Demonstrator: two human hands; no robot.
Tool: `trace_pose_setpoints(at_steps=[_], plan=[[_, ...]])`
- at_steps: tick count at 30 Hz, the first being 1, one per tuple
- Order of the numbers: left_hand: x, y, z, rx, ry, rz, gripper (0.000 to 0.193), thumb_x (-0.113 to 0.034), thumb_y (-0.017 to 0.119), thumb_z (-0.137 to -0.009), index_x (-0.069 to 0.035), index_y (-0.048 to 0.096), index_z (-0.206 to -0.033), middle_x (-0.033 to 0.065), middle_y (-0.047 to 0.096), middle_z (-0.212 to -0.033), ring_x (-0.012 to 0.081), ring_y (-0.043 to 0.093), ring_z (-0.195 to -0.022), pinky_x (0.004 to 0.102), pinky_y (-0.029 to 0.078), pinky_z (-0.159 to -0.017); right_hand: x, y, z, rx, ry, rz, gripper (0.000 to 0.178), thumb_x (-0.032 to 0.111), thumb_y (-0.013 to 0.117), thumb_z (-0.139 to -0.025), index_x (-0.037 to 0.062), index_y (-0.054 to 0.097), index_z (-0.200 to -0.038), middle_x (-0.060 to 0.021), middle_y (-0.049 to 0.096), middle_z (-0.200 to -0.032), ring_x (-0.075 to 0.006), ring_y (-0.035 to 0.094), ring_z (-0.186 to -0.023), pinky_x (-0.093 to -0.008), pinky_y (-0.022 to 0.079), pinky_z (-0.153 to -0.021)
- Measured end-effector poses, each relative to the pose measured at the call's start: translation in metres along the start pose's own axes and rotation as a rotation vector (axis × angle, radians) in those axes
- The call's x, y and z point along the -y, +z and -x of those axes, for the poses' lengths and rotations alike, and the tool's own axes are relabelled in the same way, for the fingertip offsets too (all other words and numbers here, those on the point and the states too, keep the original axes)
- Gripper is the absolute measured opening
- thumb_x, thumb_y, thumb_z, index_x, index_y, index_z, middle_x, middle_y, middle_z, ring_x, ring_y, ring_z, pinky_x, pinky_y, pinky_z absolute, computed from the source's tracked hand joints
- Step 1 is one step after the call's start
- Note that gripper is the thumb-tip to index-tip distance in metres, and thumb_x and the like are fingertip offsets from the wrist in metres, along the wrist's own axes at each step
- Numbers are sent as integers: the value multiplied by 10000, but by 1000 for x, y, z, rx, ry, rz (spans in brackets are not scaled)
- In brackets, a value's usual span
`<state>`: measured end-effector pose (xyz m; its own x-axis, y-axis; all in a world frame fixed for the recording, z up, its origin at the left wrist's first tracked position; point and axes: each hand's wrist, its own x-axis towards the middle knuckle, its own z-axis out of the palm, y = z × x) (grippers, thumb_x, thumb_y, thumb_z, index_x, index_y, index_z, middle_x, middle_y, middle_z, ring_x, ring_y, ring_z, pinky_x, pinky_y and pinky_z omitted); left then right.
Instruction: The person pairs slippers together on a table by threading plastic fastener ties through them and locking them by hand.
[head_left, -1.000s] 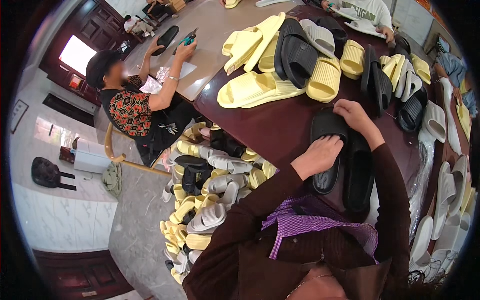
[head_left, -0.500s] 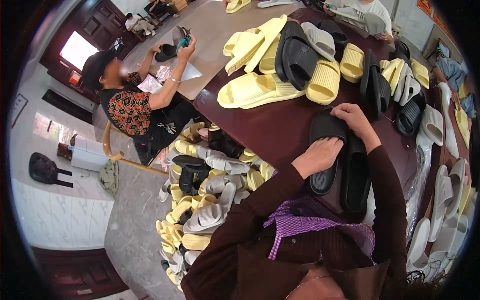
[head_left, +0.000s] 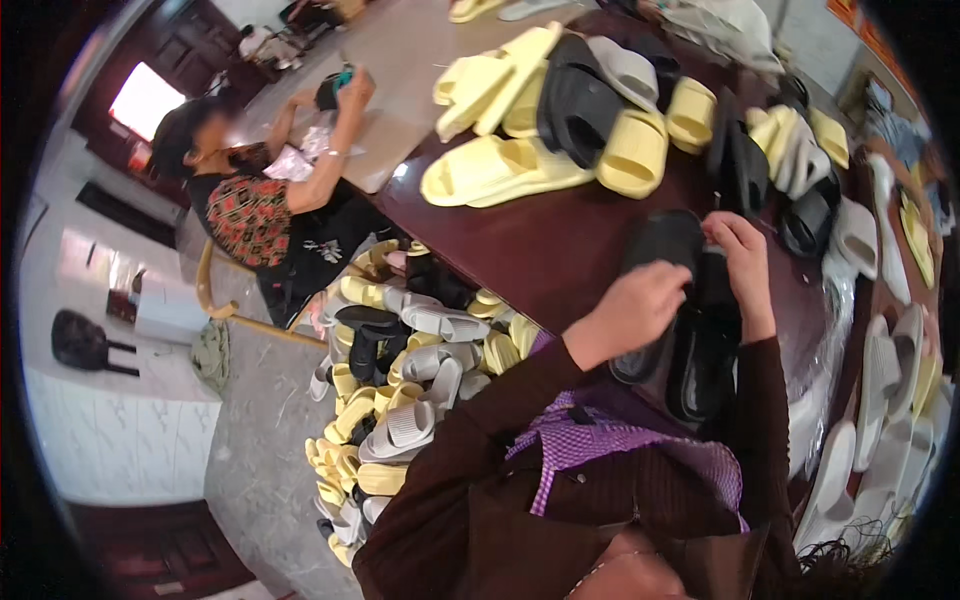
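Two black slippers lie side by side on the dark red table [head_left: 490, 245] in front of me, soles down. My left hand [head_left: 640, 305] is closed in a loose fist over the strap of the left black slipper [head_left: 660, 240]. My right hand [head_left: 742, 262] pinches its fingers at that slipper's right edge near the toe, above the right black slipper [head_left: 695, 375]. Whatever is between the fingers of either hand is too small or too blurred to make out. The hands hide parts of both straps.
Yellow slippers [head_left: 500, 172], black slippers [head_left: 578, 98] and grey slippers crowd the table's far side. A large slipper pile [head_left: 400, 400] covers the floor at left. A seated co-worker [head_left: 250, 210] handles a dark slipper. Clear plastic wrap [head_left: 835, 310] and grey slippers [head_left: 870, 390] are at right.
My left hand has drawn its fingers out from the strap opening and closed above it. My right hand has shifted right from the toe to its edge. The view has tilted slightly.
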<state>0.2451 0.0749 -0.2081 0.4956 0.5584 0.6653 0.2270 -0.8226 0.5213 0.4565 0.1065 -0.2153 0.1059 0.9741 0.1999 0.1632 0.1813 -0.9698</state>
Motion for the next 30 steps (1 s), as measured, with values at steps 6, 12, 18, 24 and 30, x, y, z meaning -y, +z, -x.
trace_pose_setpoints(at_steps=[6, 12, 18, 24, 30], plan=[[24, 2, -43, -141, -368, 247, 153, -90, 605, -830, 10, 617, -945, 77, 603, -819, 176, 572, -697, 306, 471, -638, 1, 14, 12, 70, -177, 90, 139, 108, 559, -878, -9, 624, -916, -26, 634, -877, -99, 577, -842, -243, 466, -753], [50, 22, -71, 3, -799, 737, 152, -116, 632, -840, 0, 643, -938, 10, 621, -802, 75, 531, -666, 210, 419, -575, -13, 16, 16, -14, -260, 116, 126, 117, 625, -828, 10, 636, -896, -89, 642, -814, -160, 611, -769, -283, 480, -712], [58, 44, -67, 38, -759, 896, 125, -121, 620, -855, -21, 645, -926, 16, 620, -809, 66, 519, -653, 192, 390, -555, -15, 11, 22, -29, -228, 89, 137, 132, 648, -811, 12, 645, -878, -106, 645, -793, -181, 624, -754, -301, 484, -700], [54, 47, -69, -5, -761, 1105, 115, -90, 577, -880, -8, 624, -944, 28, 614, -818, 77, 508, -621, 209, 400, -542, -18, 10, 23, -130, -321, 35, 104, 94, 622, -819, -1, 632, -862, -75, 632, -781, -161, 611, -747, -283, 483, -699], [56, 48, -66, 27, -784, 1069, 116, -81, 564, -888, 2, 614, -951, 38, 608, -817, 72, 500, -602, 206, 412, -527, -9, 8, 28, -283, -259, 56, 90, 84, 613, -819, 2, 636, -847, -69, 626, -769, -162, 613, -741, -280, 484, -687]])
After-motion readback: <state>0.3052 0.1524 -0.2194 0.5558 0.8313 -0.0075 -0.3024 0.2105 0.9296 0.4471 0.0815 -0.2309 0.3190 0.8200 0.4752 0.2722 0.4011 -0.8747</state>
